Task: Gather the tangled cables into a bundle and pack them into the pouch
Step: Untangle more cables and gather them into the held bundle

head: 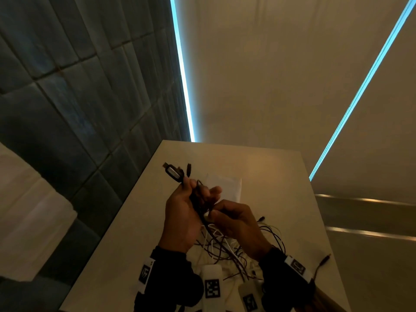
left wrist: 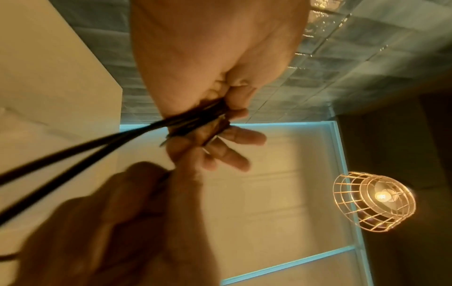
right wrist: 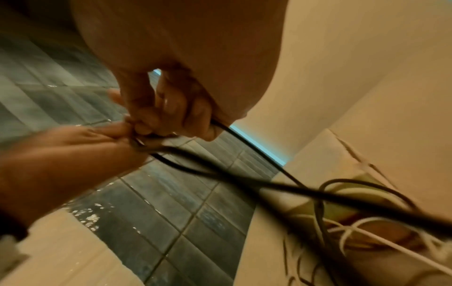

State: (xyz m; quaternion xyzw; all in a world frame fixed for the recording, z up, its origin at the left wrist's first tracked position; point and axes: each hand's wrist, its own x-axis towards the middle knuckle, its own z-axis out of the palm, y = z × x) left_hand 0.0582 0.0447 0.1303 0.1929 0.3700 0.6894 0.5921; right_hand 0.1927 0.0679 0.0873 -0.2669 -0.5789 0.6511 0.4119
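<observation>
My left hand (head: 180, 212) grips a bunch of black cables (head: 198, 203), USB plugs (head: 174, 173) sticking out at 11 o'clock. My right hand (head: 236, 224) pinches one strand just beside it. Loose black and white cables (head: 225, 246) trail at 6 o'clock on the table (head: 281, 176). White pouch (head: 227, 185) at 12 o'clock, behind my hands.

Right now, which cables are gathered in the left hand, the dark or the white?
The dark cables: the left hand grips them, while the white cables trail loose on the table.
</observation>
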